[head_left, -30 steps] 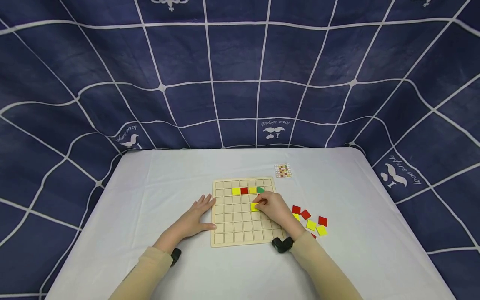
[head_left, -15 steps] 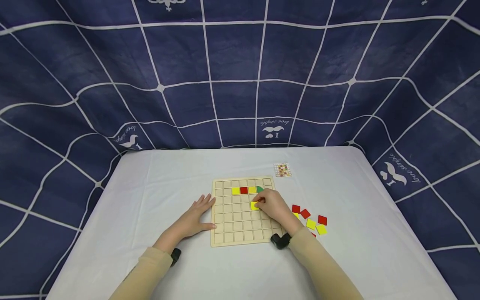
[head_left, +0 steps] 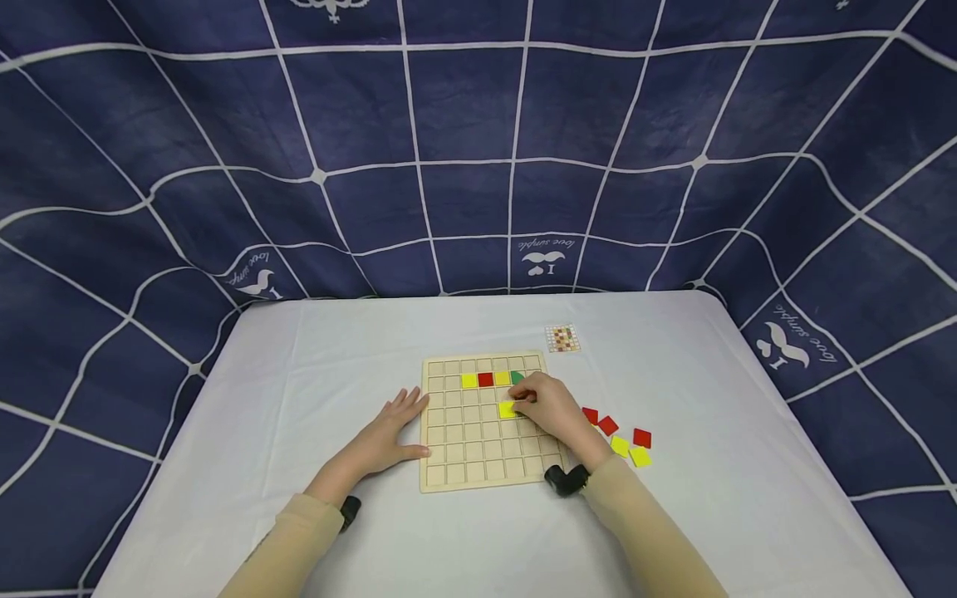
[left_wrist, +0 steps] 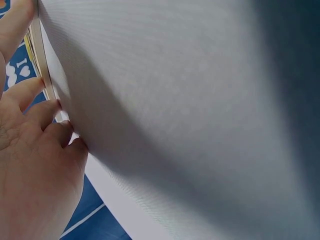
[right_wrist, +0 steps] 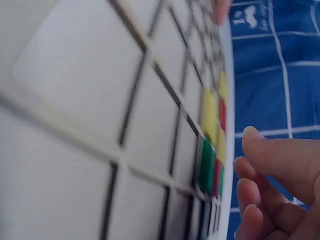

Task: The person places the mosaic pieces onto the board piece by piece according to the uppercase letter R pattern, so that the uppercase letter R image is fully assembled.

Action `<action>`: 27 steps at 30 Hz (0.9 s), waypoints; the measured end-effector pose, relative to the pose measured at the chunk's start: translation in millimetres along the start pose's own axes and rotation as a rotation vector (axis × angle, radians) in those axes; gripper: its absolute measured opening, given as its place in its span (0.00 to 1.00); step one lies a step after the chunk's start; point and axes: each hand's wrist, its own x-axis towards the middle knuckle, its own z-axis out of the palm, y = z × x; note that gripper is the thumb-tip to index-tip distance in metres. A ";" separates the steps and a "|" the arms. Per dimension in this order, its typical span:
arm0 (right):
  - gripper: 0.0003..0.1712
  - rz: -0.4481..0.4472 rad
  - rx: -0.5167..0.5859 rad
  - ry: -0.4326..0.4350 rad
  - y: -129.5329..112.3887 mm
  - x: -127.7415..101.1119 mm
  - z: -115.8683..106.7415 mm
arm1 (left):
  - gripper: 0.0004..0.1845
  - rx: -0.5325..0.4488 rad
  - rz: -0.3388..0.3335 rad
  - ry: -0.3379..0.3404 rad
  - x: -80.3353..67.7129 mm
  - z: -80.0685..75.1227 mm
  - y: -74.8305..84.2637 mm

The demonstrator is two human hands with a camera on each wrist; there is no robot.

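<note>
A wooden grid board (head_left: 453, 455) lies on the white table. My left hand (head_left: 384, 435) rests at its left edge, fingers spread; in the left wrist view the left hand (left_wrist: 37, 145) has fingertips along that edge. Over the board's right part is my right hand (head_left: 555, 415), fingertips just above a yellow square tile (head_left: 507, 409). In the right wrist view the right hand (right_wrist: 285, 185) has loosely bent fingers with nothing between them; a green tile (right_wrist: 206, 165) lies beside the yellow one. An upper row shows yellow, a red tile (head_left: 486, 379), yellow and a partly hidden green piece (head_left: 517, 377).
Loose red and yellow tiles (head_left: 620, 446) lie right of the board. A small pattern card (head_left: 562, 338) sits beyond its far right corner. A dark blue checked cloth (head_left: 478, 199) hangs behind and at the sides of the table.
My right fingers have come off the yellow tile and shifted slightly right, and the tile shows more fully. The left hand has stayed in place.
</note>
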 end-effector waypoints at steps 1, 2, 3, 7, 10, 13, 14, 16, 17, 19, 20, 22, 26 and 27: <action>0.10 0.013 0.024 0.002 1.5 -1.2 -4.0 | 0.51 0.000 0.001 -0.001 0.0 0.0 -0.3; 0.10 0.027 0.048 0.004 3.9 -2.3 -8.1 | 0.51 0.002 -0.001 -0.004 -0.1 -0.2 -0.3; 0.11 0.049 0.070 0.004 6.3 -3.5 -12.4 | 0.51 0.004 -0.004 -0.006 -0.4 -0.5 -0.3; 0.12 0.132 0.114 0.025 19.9 -8.1 -29.8 | 0.51 0.006 -0.005 -0.010 -0.1 -0.7 -1.5; 0.13 0.187 0.108 0.037 32.3 -11.7 -41.6 | 0.51 0.001 0.000 -0.007 0.2 -0.7 -1.5; 0.15 0.229 0.103 0.034 45.9 -16.6 -51.1 | 0.51 -0.001 0.006 -0.007 0.7 -0.5 -1.7; 0.16 0.243 0.105 0.032 50.1 -18.5 -53.6 | 0.51 -0.001 0.009 -0.005 0.7 -0.4 -1.9; 0.16 0.264 0.110 0.022 58.0 -22.7 -57.7 | 0.51 0.001 0.014 -0.002 1.0 -0.1 -2.3; 0.17 0.274 0.109 0.016 61.4 -25.0 -59.5 | 0.51 0.003 0.015 -0.001 1.1 -0.1 -2.3; 0.17 0.289 0.105 0.005 67.1 -30.0 -62.0 | 0.51 0.004 0.015 0.000 1.1 0.1 -2.1; 0.17 0.296 0.100 -0.002 70.1 -32.2 -62.7 | 0.51 0.004 0.014 0.001 0.9 0.0 -1.9; 0.18 0.301 0.083 -0.017 75.6 -36.7 -63.4 | 0.51 0.003 0.012 0.002 0.9 0.2 -1.8; 0.17 0.316 0.073 -0.042 83.2 -43.7 -62.9 | 0.51 -0.002 0.009 0.004 0.6 0.3 -2.0; 0.17 0.316 0.072 -0.045 84.4 -44.9 -62.5 | 0.51 -0.002 0.008 0.004 0.5 0.3 -2.0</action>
